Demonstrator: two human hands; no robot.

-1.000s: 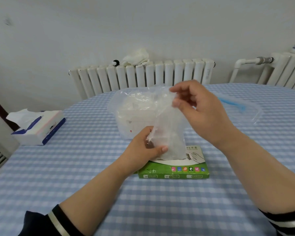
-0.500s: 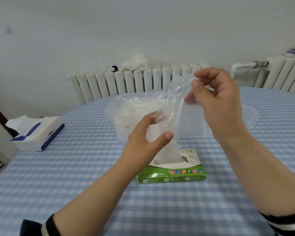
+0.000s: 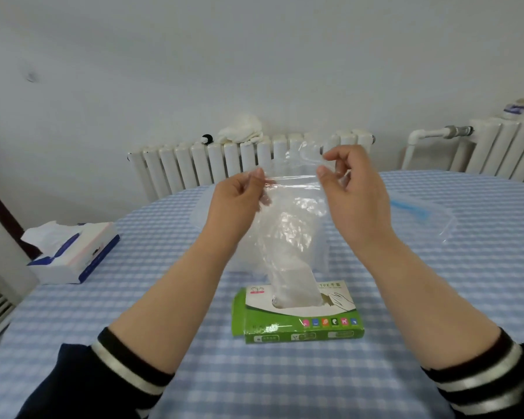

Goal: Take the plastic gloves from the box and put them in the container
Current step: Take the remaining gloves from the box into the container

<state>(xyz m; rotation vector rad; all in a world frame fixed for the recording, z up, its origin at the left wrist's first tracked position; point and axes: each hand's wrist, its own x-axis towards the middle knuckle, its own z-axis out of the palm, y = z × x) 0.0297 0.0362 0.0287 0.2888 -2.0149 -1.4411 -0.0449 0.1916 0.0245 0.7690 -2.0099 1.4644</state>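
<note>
- Head view: both hands are raised above the middle of the bench (image 3: 436,297), which wears a blue-and-white checked cloth.
- Left hand (image 3: 238,201) pinches the upper left edge of a plastic glove (image 3: 291,225) between thumb and fingers (image 3: 259,176), the rest of the fingers curled in.
- Right hand (image 3: 354,192) pinches the upper right edge of the same glove, thumb and forefinger closed on the film and the other fingers bent behind it.
- Held between the two hands, the glove's top edge is pulled into a nearly straight line; a loose flap stands up above the right thumb.
- Its material is thin, clear and crinkled, with glints of light across it, and the things behind show through as a pale blur.
- From the hands the glove hangs down and narrows to a strip whose lower end reaches the slot of the box (image 3: 297,316); whether that end is free of the slot cannot be told.
- Green and white, the box lies flat near the front of the bench, between the two forearms, with a hand drawing on its top.
- Behind the glove, toward the far edge, sits a clear container (image 3: 200,219), mostly hidden by the film and the hands.
- Its clear lid (image 3: 427,216), with a blue strip, lies to the right of it.
- At the left edge rests a tissue box (image 3: 73,255), white and blue, a tissue sticking up.
- Beyond the bench, white radiators (image 3: 194,167) line the wall.
</note>
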